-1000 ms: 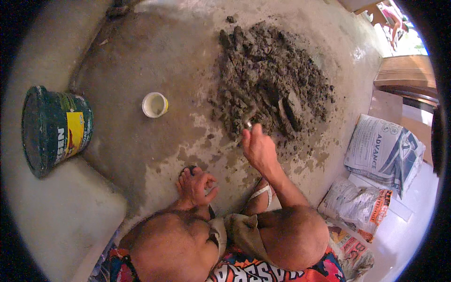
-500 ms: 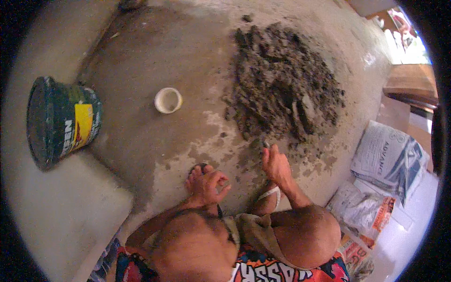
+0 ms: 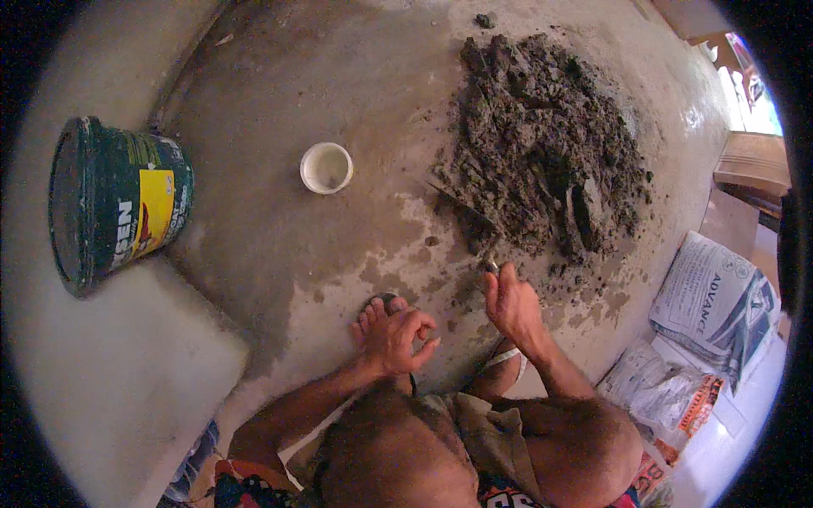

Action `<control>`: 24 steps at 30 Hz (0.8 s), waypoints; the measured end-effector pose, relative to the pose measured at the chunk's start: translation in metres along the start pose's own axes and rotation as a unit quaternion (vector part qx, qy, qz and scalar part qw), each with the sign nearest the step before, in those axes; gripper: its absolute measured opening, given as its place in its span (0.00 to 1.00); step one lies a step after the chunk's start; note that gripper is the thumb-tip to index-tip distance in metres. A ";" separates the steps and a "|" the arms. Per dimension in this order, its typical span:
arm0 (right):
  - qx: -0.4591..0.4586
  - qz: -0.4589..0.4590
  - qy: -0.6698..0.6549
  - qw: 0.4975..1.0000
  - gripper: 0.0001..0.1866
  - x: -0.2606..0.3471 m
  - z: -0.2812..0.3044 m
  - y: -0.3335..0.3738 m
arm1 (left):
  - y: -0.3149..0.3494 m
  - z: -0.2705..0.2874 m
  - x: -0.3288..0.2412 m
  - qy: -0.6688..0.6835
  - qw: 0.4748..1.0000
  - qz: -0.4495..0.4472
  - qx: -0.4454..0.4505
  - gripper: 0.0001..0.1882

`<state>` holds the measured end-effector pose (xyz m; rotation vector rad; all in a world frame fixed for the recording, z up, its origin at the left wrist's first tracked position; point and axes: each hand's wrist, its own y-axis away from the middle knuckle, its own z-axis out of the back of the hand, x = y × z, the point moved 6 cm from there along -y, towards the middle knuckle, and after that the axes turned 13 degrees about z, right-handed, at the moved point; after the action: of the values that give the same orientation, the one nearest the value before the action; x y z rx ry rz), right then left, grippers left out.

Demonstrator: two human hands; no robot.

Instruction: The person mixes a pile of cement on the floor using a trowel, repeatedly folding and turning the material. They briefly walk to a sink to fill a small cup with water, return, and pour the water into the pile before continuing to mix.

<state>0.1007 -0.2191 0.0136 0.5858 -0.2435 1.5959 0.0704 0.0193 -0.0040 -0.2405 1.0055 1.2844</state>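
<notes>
I squat on a concrete floor. My right hand (image 3: pixel 511 303) grips the handle of a trowel (image 3: pixel 464 212), whose thin blade reaches up and left along the edge of a heap of wet grey mortar (image 3: pixel 546 161). My left hand (image 3: pixel 398 339) rests on my left foot, fingers loosely curled, holding nothing. A dark tool-like shape (image 3: pixel 584 212) lies stuck in the right part of the heap.
A small white cup (image 3: pixel 326 167) stands left of the heap. A dark green bucket (image 3: pixel 114 203) with a yellow label sits on a raised ledge at the left. Several cement sacks (image 3: pixel 711 305) lie at the right. Wet patches mark the floor near my feet.
My right hand has drawn back from the heap toward my feet, pulling the trowel along the heap's left edge. My left hand stays on my foot. The view shifted down.
</notes>
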 end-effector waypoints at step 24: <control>0.039 -0.065 0.001 0.997 0.18 -0.026 -0.008 0.097 | 0.001 -0.022 0.011 -0.018 0.999 -0.028 -0.003 0.15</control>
<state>0.0045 -0.2496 0.0117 0.6474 -0.1376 1.4853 0.0586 0.0128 -0.0245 -0.2484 0.9578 1.2364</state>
